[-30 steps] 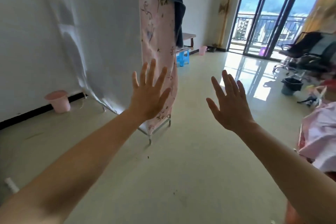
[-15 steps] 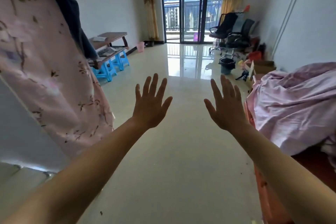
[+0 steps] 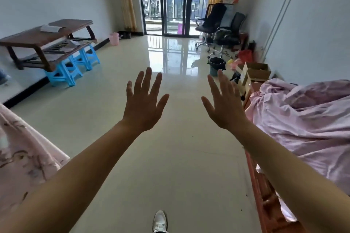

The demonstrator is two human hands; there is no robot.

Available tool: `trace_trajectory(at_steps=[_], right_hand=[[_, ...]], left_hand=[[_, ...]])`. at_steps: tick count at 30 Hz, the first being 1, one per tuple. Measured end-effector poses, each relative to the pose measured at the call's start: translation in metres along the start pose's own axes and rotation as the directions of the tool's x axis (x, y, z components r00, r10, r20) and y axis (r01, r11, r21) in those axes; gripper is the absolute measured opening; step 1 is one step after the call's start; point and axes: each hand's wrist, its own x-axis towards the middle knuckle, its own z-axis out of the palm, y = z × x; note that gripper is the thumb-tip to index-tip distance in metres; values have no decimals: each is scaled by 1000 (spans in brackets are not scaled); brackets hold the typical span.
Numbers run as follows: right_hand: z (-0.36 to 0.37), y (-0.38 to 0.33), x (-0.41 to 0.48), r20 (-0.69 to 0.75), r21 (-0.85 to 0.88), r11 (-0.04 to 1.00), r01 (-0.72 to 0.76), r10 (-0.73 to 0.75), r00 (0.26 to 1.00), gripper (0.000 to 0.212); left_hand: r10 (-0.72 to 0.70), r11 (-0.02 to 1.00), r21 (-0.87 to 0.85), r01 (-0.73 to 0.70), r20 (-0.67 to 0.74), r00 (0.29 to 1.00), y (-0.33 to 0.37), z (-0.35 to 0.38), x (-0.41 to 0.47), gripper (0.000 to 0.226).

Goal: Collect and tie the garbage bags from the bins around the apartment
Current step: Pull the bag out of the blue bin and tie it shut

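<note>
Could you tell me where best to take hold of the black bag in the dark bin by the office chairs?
Grip the bag's black edge where it folds over the rim of the dark bin, coming from above. The bin stands upright with its mouth open upward, so the folded edge looks like the most reachable part. Both the left hand and right hand are open and empty.

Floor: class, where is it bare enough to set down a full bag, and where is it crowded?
Bare: the middle strip of floor between the blue stools and the pink bedding, up to the balcony door. Crowded: the right wall, around the dark bin, cardboard box and office chairs.
</note>
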Motion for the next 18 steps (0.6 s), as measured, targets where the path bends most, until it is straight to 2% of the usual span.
trace_trajectory(at_steps=[5, 10, 15, 18], right_hand=[[57, 41, 118, 61, -77, 997, -10, 15, 998, 72], [84, 99, 234, 44, -96, 992, -83, 88, 995, 71], [151, 173, 332, 13, -119, 979, -166, 168, 986, 73], [207, 229, 386, 24, -134, 973, -188, 193, 981, 74]], left_hand=[[46, 998, -42, -44, 41, 998, -38, 64, 132, 73], [56, 989, -140, -50, 43, 997, -47, 107, 285, 71], [193, 969, -169, -182, 53, 980, -33, 191, 418, 68], [285, 952, -129, -276, 56, 957, -26, 254, 504, 71]])
